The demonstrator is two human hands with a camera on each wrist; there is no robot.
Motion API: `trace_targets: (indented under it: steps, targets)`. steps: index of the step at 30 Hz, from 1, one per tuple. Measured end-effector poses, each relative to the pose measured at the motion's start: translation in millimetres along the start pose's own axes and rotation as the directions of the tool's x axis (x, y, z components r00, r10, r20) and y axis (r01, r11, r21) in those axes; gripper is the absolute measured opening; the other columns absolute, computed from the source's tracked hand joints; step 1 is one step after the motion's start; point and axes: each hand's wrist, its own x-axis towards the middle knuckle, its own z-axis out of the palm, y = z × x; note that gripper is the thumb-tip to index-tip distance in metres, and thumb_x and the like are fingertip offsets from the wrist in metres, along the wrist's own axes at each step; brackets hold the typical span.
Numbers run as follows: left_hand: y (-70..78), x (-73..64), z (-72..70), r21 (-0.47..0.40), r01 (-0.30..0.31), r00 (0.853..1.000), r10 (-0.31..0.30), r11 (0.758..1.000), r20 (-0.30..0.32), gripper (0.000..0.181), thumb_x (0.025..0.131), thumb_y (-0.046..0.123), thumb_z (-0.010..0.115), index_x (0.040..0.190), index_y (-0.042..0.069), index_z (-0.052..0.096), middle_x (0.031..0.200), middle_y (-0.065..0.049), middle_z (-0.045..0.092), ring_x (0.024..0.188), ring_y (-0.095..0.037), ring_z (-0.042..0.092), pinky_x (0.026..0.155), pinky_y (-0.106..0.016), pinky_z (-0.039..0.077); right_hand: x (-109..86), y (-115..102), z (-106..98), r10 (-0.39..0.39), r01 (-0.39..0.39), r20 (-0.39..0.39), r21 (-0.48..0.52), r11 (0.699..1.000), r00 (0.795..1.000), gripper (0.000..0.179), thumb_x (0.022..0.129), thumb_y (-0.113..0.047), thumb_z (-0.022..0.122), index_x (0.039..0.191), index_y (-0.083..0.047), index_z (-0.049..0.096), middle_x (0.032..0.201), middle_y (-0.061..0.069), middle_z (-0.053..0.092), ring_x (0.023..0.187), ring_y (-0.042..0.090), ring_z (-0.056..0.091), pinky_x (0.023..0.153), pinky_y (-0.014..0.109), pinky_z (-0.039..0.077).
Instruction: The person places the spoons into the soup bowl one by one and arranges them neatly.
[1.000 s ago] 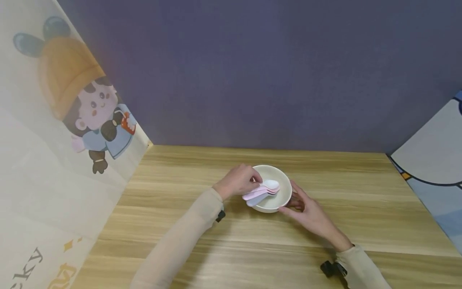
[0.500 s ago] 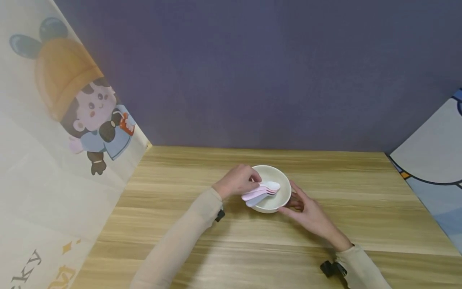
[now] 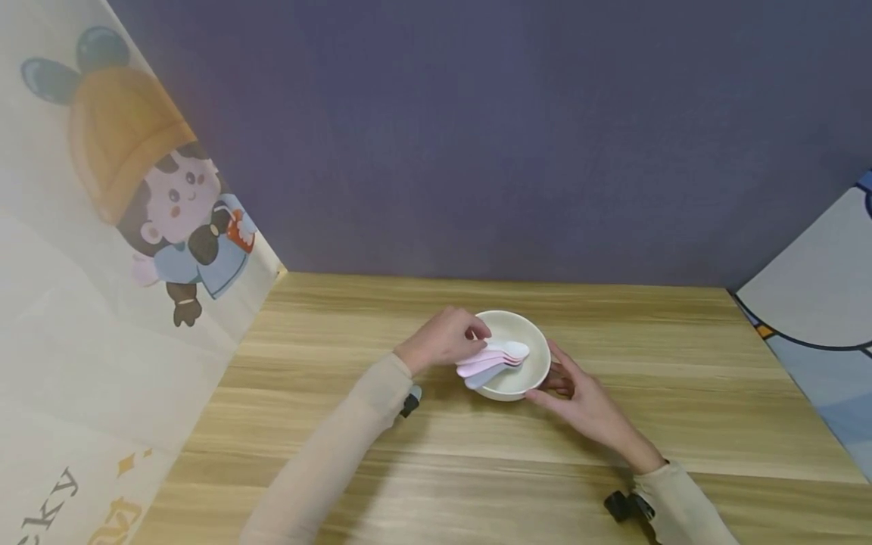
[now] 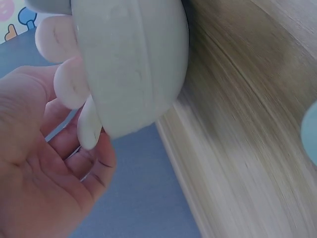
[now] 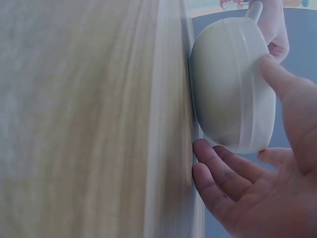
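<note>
A cream bowl (image 3: 536, 377) stands on the wooden table, with several small spoons leaning in it, handles out over the left rim. They are a white spoon (image 3: 515, 349), pink spoons (image 3: 467, 370) and a lavender spoon (image 3: 482, 378) nearest the person. At the left rim, my left hand (image 3: 444, 338) pinches the handle of the white spoon between thumb and fingers; its handle end (image 4: 89, 126) points into the palm. My right hand (image 3: 584, 405) holds the bowl's right side, thumb (image 5: 278, 77) at the rim and fingers (image 5: 220, 178) spread along the opposite side.
A wooden table (image 3: 681, 378) runs back to a dark blue wall (image 3: 511, 151). On the left is a pale panel (image 3: 82, 363) with a cartoon figure; another printed panel (image 3: 817, 303) stands at the right. Each wrist wears a small black camera.
My left hand and forearm have shifted slightly back to the left, showing more of the white spoon's handle. The bowl and right hand stay about where they were.
</note>
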Motion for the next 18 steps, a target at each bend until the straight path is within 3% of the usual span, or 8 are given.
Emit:
trace_targets:
  steps: [8, 18]
  targets:
    - [-8.4, -6.5, -4.3, -0.029, -0.027, 0.998, 0.025, 0.999, -0.053, 0.024, 0.101, 0.014, 0.071, 0.122, 0.009, 0.08, 0.111, -0.005, 0.082, 0.096, -0.014, 0.072, 0.086, -0.028, 0.059, 0.2, 0, -1, 0.003, -0.003, -0.003, -0.003, 1.0, 1.0, 0.098, 0.095, -0.028, 0.083, 0.169, -0.007, 0.024, 0.143, 0.021, 0.067, 0.113, 0.027, 0.075, 0.097, 0.038, 0.062]
    - [-14.4, -18.4, -12.2, -0.046, -0.04, 0.997, 0.037, 0.998, -0.071, 0.023, 0.101, 0.016, 0.07, 0.12, 0.008, 0.081, 0.105, -0.004, 0.081, 0.09, -0.012, 0.071, 0.08, -0.026, 0.058, 0.0, 1, 0, -0.013, 0.013, -0.004, -0.006, 1.0, 1.0, 0.098, 0.094, -0.027, 0.084, 0.169, -0.004, 0.024, 0.143, 0.021, 0.068, 0.112, 0.027, 0.076, 0.097, 0.038, 0.062]
